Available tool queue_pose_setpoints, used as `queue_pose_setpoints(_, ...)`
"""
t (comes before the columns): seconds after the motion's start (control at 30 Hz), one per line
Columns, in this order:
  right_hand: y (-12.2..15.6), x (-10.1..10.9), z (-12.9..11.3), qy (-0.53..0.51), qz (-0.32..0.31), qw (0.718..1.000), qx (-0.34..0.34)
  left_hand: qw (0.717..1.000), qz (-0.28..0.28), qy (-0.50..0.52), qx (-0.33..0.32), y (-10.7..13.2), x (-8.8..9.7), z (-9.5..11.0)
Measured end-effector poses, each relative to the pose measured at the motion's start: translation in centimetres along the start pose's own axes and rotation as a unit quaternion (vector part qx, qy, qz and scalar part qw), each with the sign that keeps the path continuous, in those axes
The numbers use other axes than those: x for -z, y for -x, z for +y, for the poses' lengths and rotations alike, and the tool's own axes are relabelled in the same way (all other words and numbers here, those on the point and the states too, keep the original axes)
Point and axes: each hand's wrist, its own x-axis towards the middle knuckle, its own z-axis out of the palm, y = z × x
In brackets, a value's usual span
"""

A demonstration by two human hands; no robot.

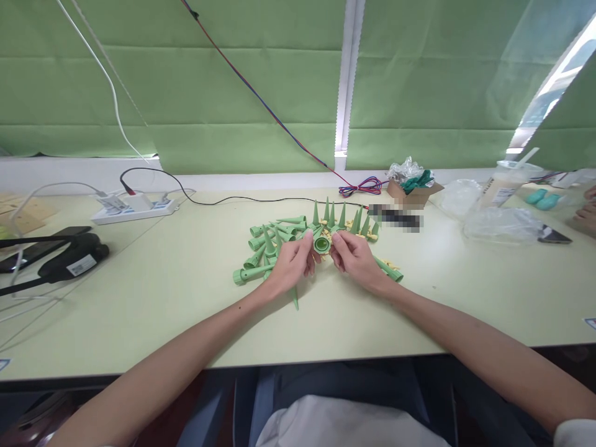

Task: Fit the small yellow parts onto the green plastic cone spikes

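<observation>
Between my two hands is a green plastic spike (321,244), its round hollow end turned toward me. My left hand (293,259) is closed, thumb and fingers pinching the spike's left side. From the right, my right hand (356,256) is also closed, with its thumb and fingertips at the ring's right edge. Whether a small part sits in those right fingertips is hidden. Around my hands lie several more green spikes (254,273), and others stand point up (332,214) behind them. Small yellow pieces (388,264) are scattered among them.
At the left are a power strip (135,210) and a black device (74,257) with cables. A pixelated dark object (395,217) and a small cardboard box (414,192) lie behind on the right. Farther right stand a drink cup (500,186) and plastic bags; another person's hand (587,208) shows at the edge.
</observation>
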Motion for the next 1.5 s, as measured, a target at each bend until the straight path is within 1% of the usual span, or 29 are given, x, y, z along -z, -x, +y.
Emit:
queue_pose_setpoints(0.07, 0.05, 0.03, -0.03, -0.001, -0.008, 1.0, 0.005, 1.0, -0.005, 0.02, 0.009, -0.02, 0.05, 0.11)
queue_pose_setpoints(0.2, 0.17, 0.09, -0.08, -0.003, -0.025, 1.0, 0.014, 0.999, -0.01, 0.023, 0.029, -0.02, 0.12, 0.51)
queue_pose_setpoints(0.33, 0.2, 0.17, -0.05, 0.0, -0.029, 0.999, 0.019, 0.999, -0.02, 0.027, 0.024, 0.04, 0.13, 0.59)
queue_pose_setpoints(0.67, -0.02, 0.13, -0.08, 0.002, -0.019, 1.0, 0.009, 0.997, -0.037, -0.046, -0.039, 0.16, 0.37, 0.08)
queue_pose_setpoints(0.87, -0.09, 0.21, -0.07, 0.014, -0.014, 1.0, 0.003, 0.993, -0.024, -0.079, -0.079, 0.1, 0.14, 0.12)
queue_pose_setpoints(1.07, -0.21, 0.22, 0.03, 0.022, -0.004, 1.0, -0.005, 0.987, -0.004, -0.118, -0.105, 0.19, 0.01, 0.25)
queue_pose_setpoints(1.27, -0.15, 0.25, 0.45, 0.015, -0.003, 1.0, -0.01, 0.983, 0.01, -0.134, -0.124, 0.2, -0.02, -0.22)
queue_pose_setpoints(1.5, -0.19, 0.3, 0.1, 0.023, -0.006, 1.0, -0.02, 0.975, 0.015, -0.141, -0.168, 0.24, -0.13, -0.35)
